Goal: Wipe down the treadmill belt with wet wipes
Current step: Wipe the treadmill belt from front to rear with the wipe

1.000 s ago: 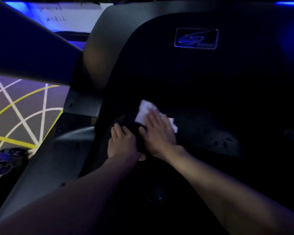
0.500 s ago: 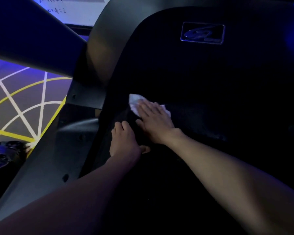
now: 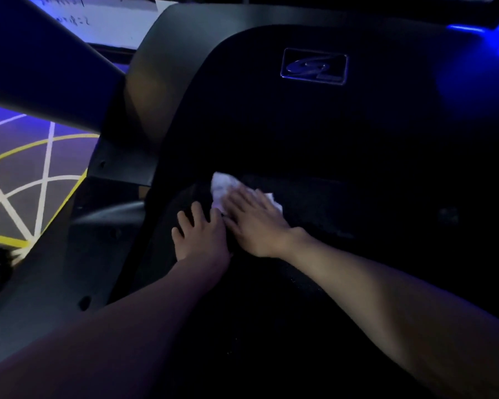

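A white wet wipe [image 3: 222, 185] lies flat on the black treadmill belt [image 3: 314, 298], close to the front motor cover. My right hand [image 3: 257, 223] presses on it with straight fingers, and the wipe sticks out past the fingertips and on the right side. Just left of it, my left hand [image 3: 202, 234] rests flat on the belt with fingers spread, touching no wipe. The scene is dark, so belt detail is faint.
The black motor cover [image 3: 271, 116] with a logo badge [image 3: 314, 66] rises right behind the hands. A grey side rail [image 3: 49, 269] runs along the left, with an upright post [image 3: 41, 67] above. Left of the rail is floor with white and yellow lines [image 3: 26, 180].
My right hand slid the wipe forward and left toward the motor cover, then held near there. My left hand stayed flat beside it.
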Demonstrator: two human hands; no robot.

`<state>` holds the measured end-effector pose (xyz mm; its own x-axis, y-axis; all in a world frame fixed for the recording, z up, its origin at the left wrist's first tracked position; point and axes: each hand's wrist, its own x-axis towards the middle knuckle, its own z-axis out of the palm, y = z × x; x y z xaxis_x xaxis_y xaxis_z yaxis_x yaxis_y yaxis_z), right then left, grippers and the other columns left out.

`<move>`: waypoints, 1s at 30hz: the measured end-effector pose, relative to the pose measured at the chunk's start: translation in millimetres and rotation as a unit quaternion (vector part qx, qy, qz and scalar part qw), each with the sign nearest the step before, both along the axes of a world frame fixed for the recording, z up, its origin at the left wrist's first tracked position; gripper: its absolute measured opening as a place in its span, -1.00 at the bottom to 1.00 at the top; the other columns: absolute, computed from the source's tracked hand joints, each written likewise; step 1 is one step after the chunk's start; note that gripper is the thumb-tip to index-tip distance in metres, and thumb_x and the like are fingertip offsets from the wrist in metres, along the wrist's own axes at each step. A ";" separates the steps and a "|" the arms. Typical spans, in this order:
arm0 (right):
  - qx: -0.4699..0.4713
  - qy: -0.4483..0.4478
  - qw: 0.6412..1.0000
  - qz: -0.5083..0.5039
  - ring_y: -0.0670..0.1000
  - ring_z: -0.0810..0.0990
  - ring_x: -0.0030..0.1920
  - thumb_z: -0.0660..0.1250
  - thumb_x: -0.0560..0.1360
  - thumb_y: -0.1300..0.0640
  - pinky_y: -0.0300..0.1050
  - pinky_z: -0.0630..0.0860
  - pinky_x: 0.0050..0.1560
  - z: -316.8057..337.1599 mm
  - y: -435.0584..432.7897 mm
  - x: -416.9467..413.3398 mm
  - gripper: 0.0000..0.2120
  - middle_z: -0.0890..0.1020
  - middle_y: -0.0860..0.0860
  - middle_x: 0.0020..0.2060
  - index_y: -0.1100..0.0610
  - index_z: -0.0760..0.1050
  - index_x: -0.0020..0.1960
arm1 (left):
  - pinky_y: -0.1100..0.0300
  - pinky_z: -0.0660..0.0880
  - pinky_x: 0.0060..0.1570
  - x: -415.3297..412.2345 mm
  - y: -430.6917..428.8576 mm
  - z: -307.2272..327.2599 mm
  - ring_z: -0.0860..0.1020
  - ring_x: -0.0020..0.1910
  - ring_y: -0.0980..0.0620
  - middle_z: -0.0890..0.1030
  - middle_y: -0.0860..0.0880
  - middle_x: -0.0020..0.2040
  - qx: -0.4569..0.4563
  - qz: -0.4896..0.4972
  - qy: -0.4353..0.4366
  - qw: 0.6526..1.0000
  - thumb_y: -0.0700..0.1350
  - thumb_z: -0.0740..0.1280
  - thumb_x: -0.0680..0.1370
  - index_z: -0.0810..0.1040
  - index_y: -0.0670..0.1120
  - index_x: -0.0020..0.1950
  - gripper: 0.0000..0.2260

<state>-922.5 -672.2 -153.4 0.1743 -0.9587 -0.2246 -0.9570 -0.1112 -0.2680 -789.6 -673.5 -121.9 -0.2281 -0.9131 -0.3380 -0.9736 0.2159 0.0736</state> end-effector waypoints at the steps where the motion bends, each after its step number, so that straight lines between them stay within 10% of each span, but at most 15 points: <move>1: -0.006 0.005 0.999 0.033 -0.07 -0.25 0.58 -0.12 0.68 -0.17 0.00 -0.29 0.55 -0.5 5.4 -8.8 -0.42 -0.10 -0.03 0.61 0.03 -0.08 0.62 | -0.15 0.20 0.42 -0.5 1.8 -0.5 0.04 0.52 -0.17 0.02 -0.12 0.54 -0.004 -0.022 -0.002 1.000 0.06 0.40 0.51 0.11 -0.03 0.50 -0.32; 7: 0.024 0.034 0.993 -0.110 -0.05 -0.38 0.54 -0.19 0.66 -0.20 0.01 -0.38 0.52 -3.6 23.9 -57.9 -0.38 -0.27 -0.03 0.58 0.05 -0.22 0.62 | -0.24 0.16 0.43 -18.0 11.9 8.4 -0.01 0.53 -0.28 -0.02 -0.21 0.56 0.056 -0.047 -0.013 0.997 -0.09 0.35 0.54 0.00 0.10 0.55 -0.30; 10: 0.014 0.021 1.000 -0.017 -0.11 -0.39 0.53 -0.17 0.66 -0.21 0.00 -0.37 0.53 -2.7 41.0 -63.9 -0.39 -0.27 -0.06 0.58 0.02 -0.21 0.62 | -0.35 -0.03 0.44 -36.3 14.2 12.7 -0.22 0.53 -0.33 -0.23 -0.27 0.56 0.135 0.024 0.012 0.991 0.15 0.36 0.48 -0.07 0.11 0.56 -0.19; 14: 0.017 0.044 0.990 -0.132 -0.05 -0.39 0.54 -0.21 0.66 -0.19 0.04 -0.34 0.54 -4.0 42.8 -80.1 -0.39 -0.29 -0.03 0.57 0.06 -0.25 0.60 | -0.43 -0.01 0.37 -52.7 21.7 8.8 -0.26 0.53 -0.31 -0.30 -0.22 0.56 0.139 0.032 -0.004 0.990 0.37 0.38 0.38 -0.15 -0.04 0.58 0.04; 18: 0.006 0.046 0.998 -0.053 -0.08 -0.35 0.55 -0.17 0.67 -0.19 0.01 -0.32 0.54 -5.1 57.1 -90.5 -0.39 -0.25 -0.04 0.59 0.05 -0.21 0.61 | -0.25 0.22 0.36 -67.5 45.5 5.3 0.02 0.52 -0.23 -0.01 -0.17 0.54 0.038 -0.036 -0.029 0.998 0.21 0.35 0.51 0.04 -0.16 0.56 -0.18; 21: 0.001 0.065 0.983 -0.172 -0.06 -0.32 0.56 -0.19 0.67 -0.18 0.00 -0.34 0.53 -4.0 66.8 -131.7 -0.39 -0.23 -0.02 0.59 0.06 -0.21 0.61 | -0.12 0.28 0.32 -79.9 55.5 7.2 0.16 0.42 -0.19 0.13 -0.15 0.45 0.018 -0.069 -0.005 0.997 0.08 0.33 0.54 0.13 -0.09 0.54 -0.34; 27: 0.007 0.053 0.993 -0.103 -0.09 -0.37 0.54 -0.22 0.66 -0.20 0.01 -0.33 0.54 -9.5 98.4 -141.0 -0.39 -0.28 -0.06 0.58 0.03 -0.24 0.61 | -0.39 -0.06 0.41 -119.0 77.2 3.8 -0.25 0.50 -0.40 -0.26 -0.42 0.50 0.139 -0.005 -0.030 0.990 0.37 0.38 0.38 -0.24 -0.05 0.58 0.08; 30: 0.021 0.070 0.971 -0.228 -0.05 -0.38 0.55 -0.22 0.66 -0.19 0.03 -0.33 0.54 -6.1 106.5 -164.4 -0.38 -0.28 -0.01 0.58 0.08 -0.24 0.61 | -0.41 -0.06 0.39 -121.1 79.6 5.3 -0.28 0.50 -0.40 -0.30 -0.40 0.51 0.137 0.001 -0.023 0.990 0.35 0.42 0.37 -0.25 -0.08 0.57 0.11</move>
<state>-1086.8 -565.6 -159.5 -0.3015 -0.9182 -0.2569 -0.9312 0.3415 -0.1274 -910.7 -593.9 -116.7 -0.2049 -0.7858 -0.5835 -0.9777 0.1927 0.0839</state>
